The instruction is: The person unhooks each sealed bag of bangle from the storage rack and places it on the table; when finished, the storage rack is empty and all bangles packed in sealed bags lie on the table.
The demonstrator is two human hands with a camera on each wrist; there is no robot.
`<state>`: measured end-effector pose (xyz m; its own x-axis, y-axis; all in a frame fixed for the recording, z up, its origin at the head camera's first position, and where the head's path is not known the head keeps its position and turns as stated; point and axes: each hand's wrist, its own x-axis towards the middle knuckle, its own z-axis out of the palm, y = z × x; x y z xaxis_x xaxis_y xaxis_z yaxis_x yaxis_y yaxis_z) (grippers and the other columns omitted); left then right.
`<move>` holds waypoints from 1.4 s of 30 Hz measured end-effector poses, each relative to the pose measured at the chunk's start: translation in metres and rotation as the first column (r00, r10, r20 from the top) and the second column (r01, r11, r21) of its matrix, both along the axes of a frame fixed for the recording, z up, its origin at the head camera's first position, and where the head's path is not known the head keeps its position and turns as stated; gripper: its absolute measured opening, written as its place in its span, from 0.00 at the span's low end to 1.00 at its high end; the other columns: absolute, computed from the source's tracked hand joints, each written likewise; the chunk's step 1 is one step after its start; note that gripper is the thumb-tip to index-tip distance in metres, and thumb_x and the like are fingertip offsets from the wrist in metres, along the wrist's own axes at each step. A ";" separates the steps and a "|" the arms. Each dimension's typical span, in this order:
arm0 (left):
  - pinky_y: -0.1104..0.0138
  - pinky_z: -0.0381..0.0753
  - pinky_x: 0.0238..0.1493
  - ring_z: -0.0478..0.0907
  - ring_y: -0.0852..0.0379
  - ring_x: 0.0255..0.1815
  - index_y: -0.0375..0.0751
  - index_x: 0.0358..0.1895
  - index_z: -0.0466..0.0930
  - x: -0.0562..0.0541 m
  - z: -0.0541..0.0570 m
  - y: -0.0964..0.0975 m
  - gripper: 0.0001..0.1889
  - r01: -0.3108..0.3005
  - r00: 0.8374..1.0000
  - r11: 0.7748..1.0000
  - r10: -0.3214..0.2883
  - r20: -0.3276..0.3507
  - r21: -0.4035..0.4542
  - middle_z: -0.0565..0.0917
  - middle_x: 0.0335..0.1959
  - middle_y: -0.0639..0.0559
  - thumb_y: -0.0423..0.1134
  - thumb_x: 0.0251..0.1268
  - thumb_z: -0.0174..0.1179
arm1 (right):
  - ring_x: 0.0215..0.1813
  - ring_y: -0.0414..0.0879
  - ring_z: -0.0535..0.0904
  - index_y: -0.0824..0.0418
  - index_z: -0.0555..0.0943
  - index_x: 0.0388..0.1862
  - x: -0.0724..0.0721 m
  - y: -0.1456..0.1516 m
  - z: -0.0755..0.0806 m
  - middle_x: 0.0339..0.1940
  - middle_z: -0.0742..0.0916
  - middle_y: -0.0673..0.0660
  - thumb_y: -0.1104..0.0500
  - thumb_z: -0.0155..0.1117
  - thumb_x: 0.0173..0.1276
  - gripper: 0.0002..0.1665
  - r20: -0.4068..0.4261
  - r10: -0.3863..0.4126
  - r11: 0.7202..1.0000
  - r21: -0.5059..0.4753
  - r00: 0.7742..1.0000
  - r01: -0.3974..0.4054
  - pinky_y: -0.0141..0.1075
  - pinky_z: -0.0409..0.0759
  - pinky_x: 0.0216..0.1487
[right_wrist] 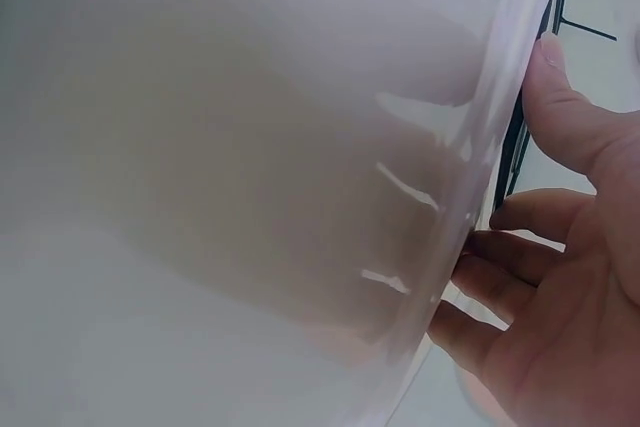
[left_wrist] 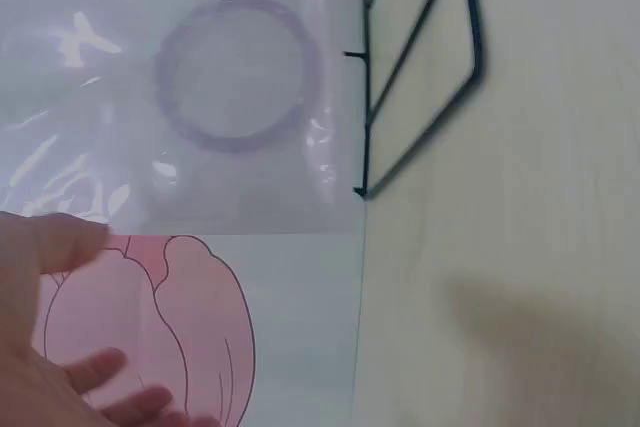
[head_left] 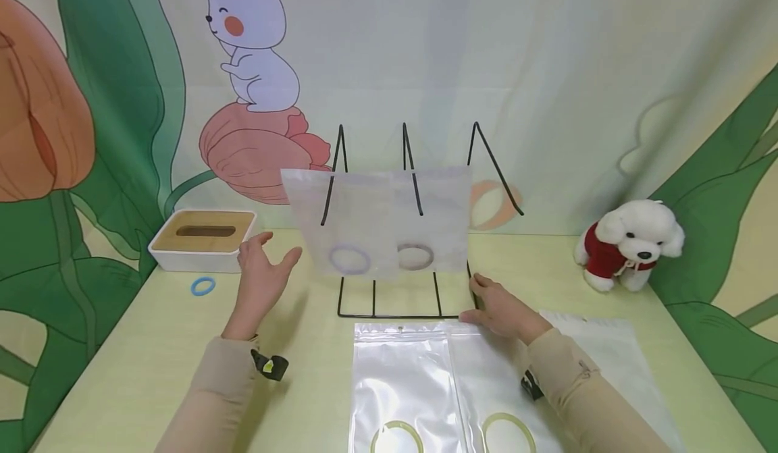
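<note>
Two translucent plastic bags hang side by side on the black wire rack (head_left: 389,316). The left hanging bag (head_left: 340,203) holds a purple ring (head_left: 349,259), the right hanging bag (head_left: 440,210) a brownish ring (head_left: 416,257). My left hand (head_left: 263,279) is raised left of the rack, thumb and fingers spread, holding nothing; in the left wrist view, its thumb (left_wrist: 70,240) appears near the bag's edge. At the rack's lower right side, my right hand (head_left: 501,308) has its thumb and fingers apart, touching the wire; the right wrist view shows a bag edge beside the fingers (right_wrist: 500,287).
Zip bags with yellow-green rings (head_left: 396,433) lie in front of the rack; another bag (head_left: 614,352) lies under the right forearm. Left stand a tissue box (head_left: 194,258) and a loose blue ring (head_left: 203,286). A plush dog (head_left: 632,244) sits at right.
</note>
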<state>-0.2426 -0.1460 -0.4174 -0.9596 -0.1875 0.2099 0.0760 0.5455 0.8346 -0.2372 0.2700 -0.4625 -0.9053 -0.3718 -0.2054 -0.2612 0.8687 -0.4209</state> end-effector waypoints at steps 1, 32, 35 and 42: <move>0.48 0.62 0.66 0.55 0.38 0.69 0.28 0.69 0.58 -0.002 0.002 -0.001 0.36 0.018 1.000 0.997 -0.016 -0.020 0.069 0.60 0.66 0.32 0.48 0.68 0.60 | 0.74 0.70 0.52 0.77 0.52 0.74 0.000 0.000 0.000 0.75 0.54 0.75 0.45 0.62 0.69 0.51 0.001 -0.001 1.000 0.000 1.000 0.001 0.57 0.56 0.71; 0.61 0.68 0.66 0.73 0.56 0.59 0.46 0.69 0.68 -0.018 0.056 0.021 0.25 0.232 0.951 0.856 -0.100 -0.293 0.461 0.78 0.56 0.48 0.47 0.72 0.56 | 0.75 0.69 0.50 0.76 0.51 0.74 0.000 0.001 -0.004 0.76 0.53 0.73 0.46 0.62 0.70 0.51 0.012 -0.023 0.999 -0.022 1.000 0.024 0.57 0.54 0.72; 0.64 0.69 0.62 0.74 0.56 0.54 0.44 0.67 0.72 -0.018 0.058 0.022 0.24 0.224 0.947 0.853 -0.076 -0.312 0.471 0.78 0.47 0.51 0.48 0.71 0.57 | 0.75 0.69 0.49 0.75 0.50 0.75 0.000 0.001 -0.005 0.76 0.53 0.73 0.46 0.62 0.70 0.51 0.016 -0.030 0.999 -0.018 0.999 0.030 0.57 0.54 0.72; 0.65 0.71 0.56 0.73 0.56 0.48 0.41 0.56 0.79 -0.016 0.061 0.024 0.19 0.187 0.952 0.846 -0.030 -0.305 0.499 0.80 0.42 0.52 0.49 0.69 0.59 | 0.75 0.69 0.49 0.75 0.50 0.75 -0.001 0.003 -0.005 0.77 0.53 0.73 0.45 0.61 0.70 0.51 0.014 -0.031 0.999 -0.011 0.999 0.031 0.57 0.54 0.72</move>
